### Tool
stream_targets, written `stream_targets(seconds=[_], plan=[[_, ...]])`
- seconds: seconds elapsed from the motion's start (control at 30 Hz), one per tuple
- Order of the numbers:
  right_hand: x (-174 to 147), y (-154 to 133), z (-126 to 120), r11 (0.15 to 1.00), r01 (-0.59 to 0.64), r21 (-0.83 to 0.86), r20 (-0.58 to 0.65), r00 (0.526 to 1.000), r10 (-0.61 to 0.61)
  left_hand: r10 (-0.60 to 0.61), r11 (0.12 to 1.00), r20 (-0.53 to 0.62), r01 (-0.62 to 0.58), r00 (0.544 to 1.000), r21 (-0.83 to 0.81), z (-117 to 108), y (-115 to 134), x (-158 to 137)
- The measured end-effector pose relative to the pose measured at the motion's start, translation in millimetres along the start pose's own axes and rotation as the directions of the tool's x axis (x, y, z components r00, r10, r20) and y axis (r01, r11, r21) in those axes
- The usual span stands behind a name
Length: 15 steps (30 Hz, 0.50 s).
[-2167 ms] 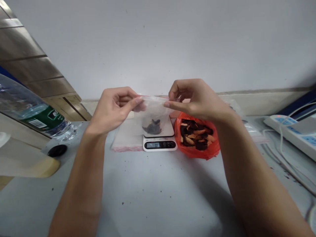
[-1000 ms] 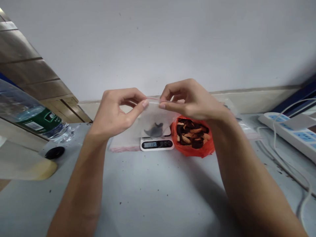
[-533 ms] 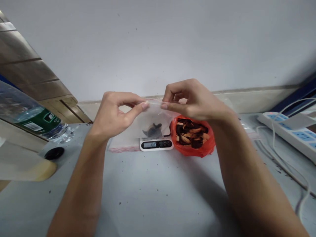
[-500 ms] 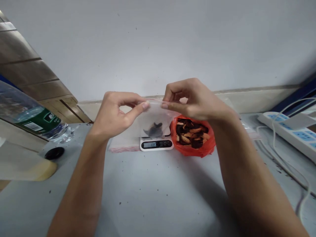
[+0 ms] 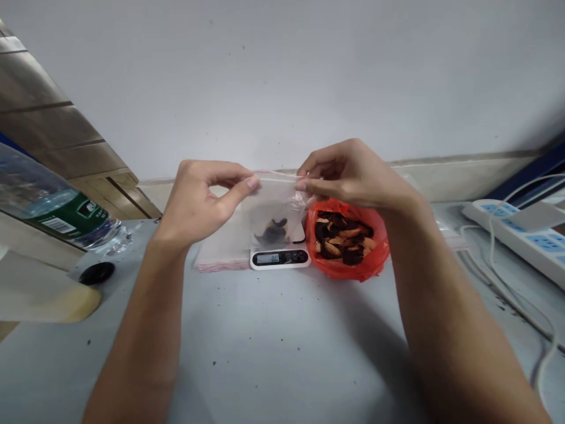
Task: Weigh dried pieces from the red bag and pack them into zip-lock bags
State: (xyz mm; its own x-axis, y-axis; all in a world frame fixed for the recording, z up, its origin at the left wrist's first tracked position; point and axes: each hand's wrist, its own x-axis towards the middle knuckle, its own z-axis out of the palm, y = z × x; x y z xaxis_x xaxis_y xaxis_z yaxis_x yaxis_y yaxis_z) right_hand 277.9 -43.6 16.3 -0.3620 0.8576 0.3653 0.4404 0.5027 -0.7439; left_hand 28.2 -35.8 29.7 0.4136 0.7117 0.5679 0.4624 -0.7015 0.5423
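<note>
Between my two hands hangs a clear zip bag [image 5: 276,200] with dark dried slices [image 5: 272,231] at its bottom. My left hand [image 5: 209,197] pinches the bag's upper left corner between thumb and fingers. At the upper right, my right hand [image 5: 346,176] pinches the same top edge. Behind and below the bag sits a small white digital scale [image 5: 279,259], its display reading 0.0 and its platform mostly hidden. Close to its right stands an open red plastic bag [image 5: 366,265] full of dried brown slices [image 5: 344,238].
A stack of flat zip bags [image 5: 223,256] lies left of the scale. At the left are a green-labelled water bottle [image 5: 66,218], a pale translucent container [image 5: 48,291] and a black cap [image 5: 97,273]. A white power strip [image 5: 525,235] and cables [image 5: 507,288] lie at the right.
The scale display went from about 139, decimal point unclear, to 0.0. The zip bag is stretched flatter and slightly higher between my hands, its slices showing more clearly.
</note>
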Motion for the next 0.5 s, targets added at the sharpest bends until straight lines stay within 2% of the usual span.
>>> stream_targets(seconds=[0.23,0.37,0.5], plan=[[-2.5,-1.9,-3.9,0.995,0.038,-0.088,-0.011,0.999,-0.039,-0.061,0.998,0.017,0.060,0.998,0.017,-4.5,-3.4,-0.7],[-2.6,-6.8,-2.1,0.984,0.019,-0.179,0.042,0.999,-0.012,-0.034,0.999,0.053,0.031,0.998,0.040,-0.7,-2.1,-0.7],[0.4,-12.2,4.9,0.980,0.112,-0.167,0.034,0.994,-0.108,0.013,0.999,0.099,-0.017,0.995,0.036,3.2,0.8,-0.7]])
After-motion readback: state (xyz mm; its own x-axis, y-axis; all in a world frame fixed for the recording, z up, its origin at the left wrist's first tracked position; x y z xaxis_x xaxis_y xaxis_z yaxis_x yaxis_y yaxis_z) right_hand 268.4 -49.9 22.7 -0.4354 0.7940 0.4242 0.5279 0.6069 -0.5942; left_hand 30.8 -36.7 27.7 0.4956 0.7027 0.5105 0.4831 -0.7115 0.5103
